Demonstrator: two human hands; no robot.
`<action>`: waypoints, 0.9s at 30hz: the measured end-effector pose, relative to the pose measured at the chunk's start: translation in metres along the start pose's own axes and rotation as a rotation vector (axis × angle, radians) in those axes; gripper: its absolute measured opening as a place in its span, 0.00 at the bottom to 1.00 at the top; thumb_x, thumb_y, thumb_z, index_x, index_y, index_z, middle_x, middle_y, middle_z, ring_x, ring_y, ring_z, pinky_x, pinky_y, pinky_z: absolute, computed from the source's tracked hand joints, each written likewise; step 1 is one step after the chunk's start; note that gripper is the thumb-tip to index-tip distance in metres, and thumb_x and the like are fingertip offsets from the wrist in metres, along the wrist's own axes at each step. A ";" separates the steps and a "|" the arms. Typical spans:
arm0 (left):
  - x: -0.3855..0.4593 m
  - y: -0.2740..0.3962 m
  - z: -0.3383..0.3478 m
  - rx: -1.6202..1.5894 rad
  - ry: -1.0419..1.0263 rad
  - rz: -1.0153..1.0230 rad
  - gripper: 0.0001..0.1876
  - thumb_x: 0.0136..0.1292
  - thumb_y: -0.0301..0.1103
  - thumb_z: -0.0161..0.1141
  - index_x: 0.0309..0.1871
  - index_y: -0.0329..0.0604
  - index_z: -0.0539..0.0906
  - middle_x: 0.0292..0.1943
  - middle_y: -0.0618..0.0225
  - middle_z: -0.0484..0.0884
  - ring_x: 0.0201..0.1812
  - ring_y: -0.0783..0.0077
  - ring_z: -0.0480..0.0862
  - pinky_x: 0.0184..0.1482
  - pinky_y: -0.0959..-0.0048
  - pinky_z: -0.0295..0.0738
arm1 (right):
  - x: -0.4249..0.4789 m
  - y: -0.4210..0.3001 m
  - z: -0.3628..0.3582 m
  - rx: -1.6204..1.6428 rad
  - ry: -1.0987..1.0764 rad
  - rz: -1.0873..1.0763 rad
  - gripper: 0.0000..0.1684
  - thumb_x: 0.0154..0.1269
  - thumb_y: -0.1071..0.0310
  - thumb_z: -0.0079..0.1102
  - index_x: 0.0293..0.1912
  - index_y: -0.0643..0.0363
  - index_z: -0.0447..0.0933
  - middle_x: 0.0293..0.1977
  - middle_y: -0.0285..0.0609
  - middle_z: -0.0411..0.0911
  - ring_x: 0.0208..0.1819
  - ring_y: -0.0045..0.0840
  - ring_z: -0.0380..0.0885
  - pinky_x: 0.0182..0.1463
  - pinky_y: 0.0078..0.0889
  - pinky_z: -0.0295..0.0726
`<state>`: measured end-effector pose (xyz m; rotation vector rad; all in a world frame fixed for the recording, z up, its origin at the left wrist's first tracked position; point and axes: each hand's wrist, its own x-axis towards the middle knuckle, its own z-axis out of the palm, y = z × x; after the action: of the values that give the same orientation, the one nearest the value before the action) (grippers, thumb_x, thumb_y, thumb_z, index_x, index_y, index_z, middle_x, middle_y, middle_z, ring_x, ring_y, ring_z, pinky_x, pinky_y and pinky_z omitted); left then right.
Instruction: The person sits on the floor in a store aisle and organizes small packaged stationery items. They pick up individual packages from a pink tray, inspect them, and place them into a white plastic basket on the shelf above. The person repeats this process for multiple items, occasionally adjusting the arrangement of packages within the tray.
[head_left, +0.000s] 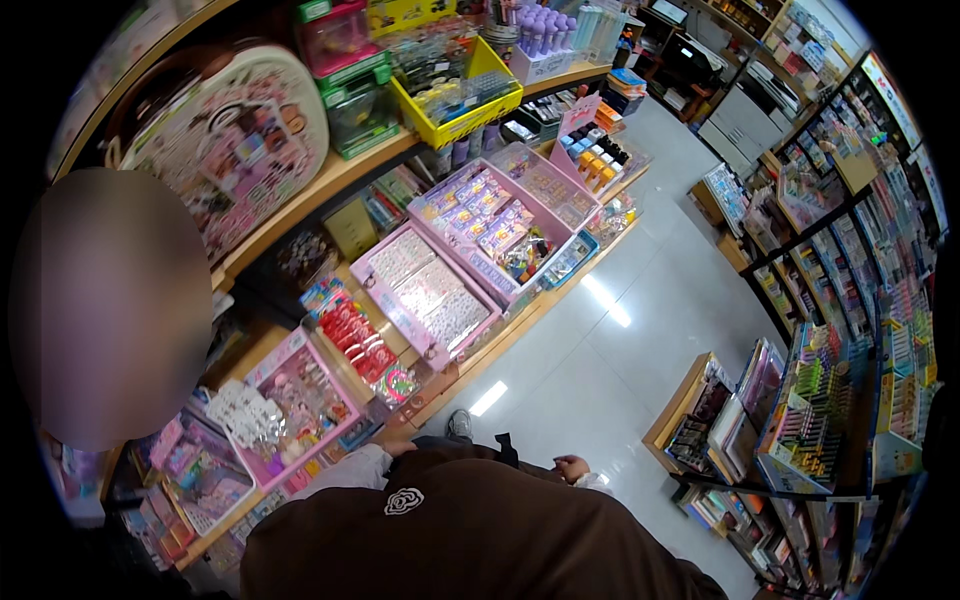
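My left hand (395, 441) hangs low beside the wooden display shelf, near its front edge. The brown garment partly covers it, so its fingers are hard to make out. On the other side of my body, my right hand (572, 468) hangs over the floor with its fingers curled; whether anything is in them I cannot see. Closest to the left hand stand a pink-edged box of small packaged trinkets (304, 416) and a row of red packets (358, 341). Further along lies a pink box with patterned white packs (427, 285).
A pale tiled floor (600, 360) forms the aisle. Pen racks (806, 412) line the right side. A yellow bin (465, 97) and a large round-cornered decorated case (232, 150) occupy the upper left shelf. Far back stands a printer (761, 94). A blurred patch covers the left.
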<state>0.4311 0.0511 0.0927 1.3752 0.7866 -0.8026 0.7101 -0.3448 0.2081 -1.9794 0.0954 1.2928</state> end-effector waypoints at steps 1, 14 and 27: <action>-0.003 0.026 -0.001 0.160 0.035 0.092 0.15 0.58 0.43 0.52 0.39 0.43 0.82 0.31 0.69 0.83 0.29 0.75 0.79 0.35 0.74 0.73 | 0.016 -0.003 -0.007 0.096 0.000 -0.016 0.15 0.64 0.68 0.47 0.46 0.66 0.75 0.33 0.48 0.81 0.32 0.27 0.81 0.38 0.27 0.79; -0.019 0.043 0.039 -0.759 0.329 -0.261 0.15 0.59 0.42 0.51 0.41 0.41 0.80 0.36 0.63 0.82 0.34 0.70 0.82 0.31 0.69 0.75 | 0.132 -0.151 -0.110 -0.031 0.083 -0.256 0.13 0.64 0.73 0.46 0.45 0.68 0.74 0.30 0.46 0.80 0.31 0.26 0.81 0.38 0.27 0.80; 0.019 0.173 0.350 -1.485 0.751 -0.314 0.13 0.61 0.40 0.51 0.39 0.40 0.79 0.33 0.62 0.82 0.31 0.71 0.82 0.25 0.72 0.72 | 0.305 -0.279 -0.330 -0.921 -0.373 -0.037 0.13 0.62 0.72 0.51 0.45 0.67 0.75 0.29 0.52 0.79 0.26 0.30 0.79 0.28 0.30 0.79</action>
<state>0.5932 -0.2935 0.1802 0.1183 1.7062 0.2401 1.2302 -0.2532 0.1804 -2.3726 -0.8516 1.8562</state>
